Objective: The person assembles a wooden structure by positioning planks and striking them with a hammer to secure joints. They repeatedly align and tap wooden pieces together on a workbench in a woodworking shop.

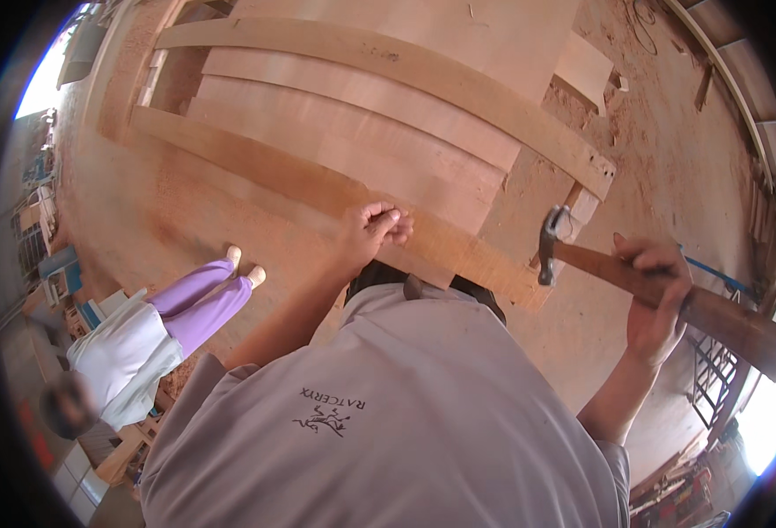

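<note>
left hand [377,231]: curled over board [460,249], cannot tell if pinching | right hand [659,295]: wrapped round hammer [601,264]

I cannot verify what, if anything, my left hand [376,231] pinches near dial centre, its curled fingers [391,217] obscuring it; the pale sheet [511,40] is cut off at twelve-to-one o'clock, clutter [677,503] at four too small to identify.

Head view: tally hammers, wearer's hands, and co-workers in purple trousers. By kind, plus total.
Hammer: 1
Wearer's hands, left hand and right hand: 2
Co-worker in purple trousers: 1
Total: 4
</note>
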### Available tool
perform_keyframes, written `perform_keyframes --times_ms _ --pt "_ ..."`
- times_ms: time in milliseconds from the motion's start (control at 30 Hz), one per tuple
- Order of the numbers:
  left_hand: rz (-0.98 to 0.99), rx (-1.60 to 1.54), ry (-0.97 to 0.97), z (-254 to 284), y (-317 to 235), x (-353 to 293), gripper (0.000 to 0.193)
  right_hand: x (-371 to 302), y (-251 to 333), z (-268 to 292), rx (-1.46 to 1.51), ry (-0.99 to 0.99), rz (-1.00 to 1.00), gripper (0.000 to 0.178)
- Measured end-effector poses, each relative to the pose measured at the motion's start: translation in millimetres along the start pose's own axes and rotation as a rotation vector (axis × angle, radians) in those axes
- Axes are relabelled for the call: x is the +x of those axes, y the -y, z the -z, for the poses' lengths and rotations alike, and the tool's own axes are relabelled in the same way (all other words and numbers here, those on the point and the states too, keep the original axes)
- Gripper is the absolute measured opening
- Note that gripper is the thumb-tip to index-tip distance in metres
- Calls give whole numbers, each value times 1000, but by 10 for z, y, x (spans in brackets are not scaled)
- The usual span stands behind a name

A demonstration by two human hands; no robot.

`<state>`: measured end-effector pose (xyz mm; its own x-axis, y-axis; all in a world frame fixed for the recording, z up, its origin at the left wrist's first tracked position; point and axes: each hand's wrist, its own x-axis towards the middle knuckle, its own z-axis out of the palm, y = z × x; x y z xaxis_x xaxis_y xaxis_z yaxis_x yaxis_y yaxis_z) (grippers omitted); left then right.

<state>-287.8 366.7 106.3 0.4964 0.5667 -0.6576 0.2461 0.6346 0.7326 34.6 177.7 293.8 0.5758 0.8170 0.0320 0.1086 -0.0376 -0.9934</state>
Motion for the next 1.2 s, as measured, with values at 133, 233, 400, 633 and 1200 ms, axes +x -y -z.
perform_keyframes --times_ms 133,233,400,633,1200 --pt "-358 311 116 -127 -7 10 20 -108 235 132 -470 165 -361 59" --pt "-138 379 149 -274 -134 49 18 -234 335 179 -279 161 -715 39" --pt "-269 210 157 -191 20 373 19 -873 19 250 115 -14 -437 50" --pt "-393 278 -60 622 -268 545 20 -1571 121 15 662 -176 -252 43" --pt "-1107 884 -271 1416 -278 664 14 -1949 -712 -184 -314 -940 -488 49"
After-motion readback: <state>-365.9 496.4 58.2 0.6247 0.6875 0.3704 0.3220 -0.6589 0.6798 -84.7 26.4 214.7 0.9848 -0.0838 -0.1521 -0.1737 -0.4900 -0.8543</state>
